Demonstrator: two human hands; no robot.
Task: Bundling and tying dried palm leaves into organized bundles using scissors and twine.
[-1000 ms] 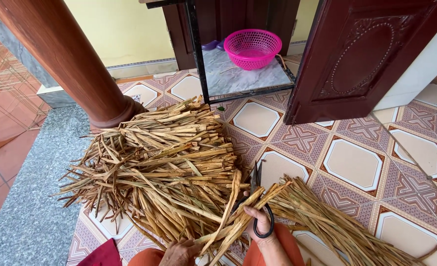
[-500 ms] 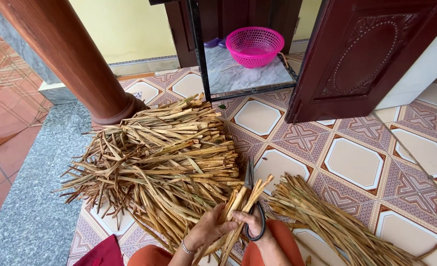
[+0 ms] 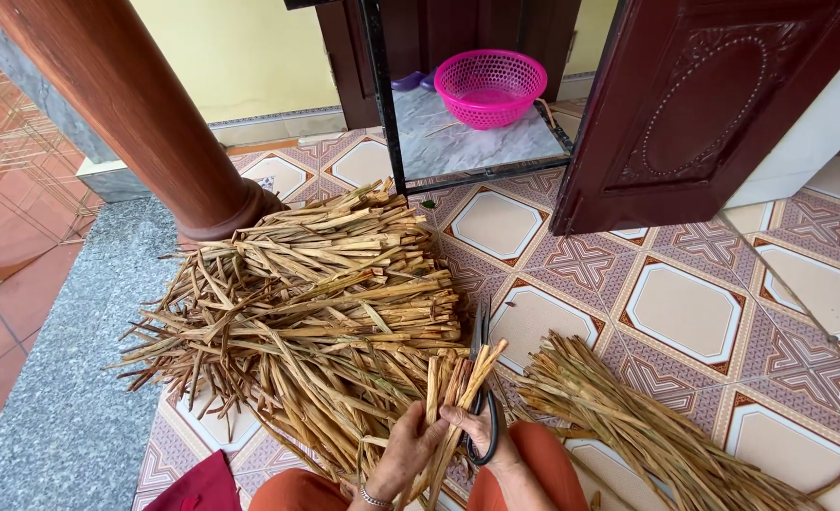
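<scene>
Two hands work a small bundle of dried leaf strips [image 3: 453, 397] with scissors [image 3: 481, 378], just in front of the big heap of strips [image 3: 316, 303].

The left hand [image 3: 403, 454] is closed around the bundle's lower part, holding it upright and slightly fanned; the right hand [image 3: 495, 445] has its fingers through the black scissor loops, gripping them, blades pointing up beside the strips. Risk, as I judge it: the blades sit close to the left hand's fingers, so a slipping strip could bring a nick, and loose strips could drop back into the heap and mix with it. To the heap's right lies 1 smaller pile [image 3: 647, 435]; behind it stand a red-brown column [image 3: 145, 123], a dark wooden door [image 3: 704, 104] and a pink basket [image 3: 491, 87]. The floor [image 3: 685, 308] is patterned tile, grey stone to the heap's left.
</scene>
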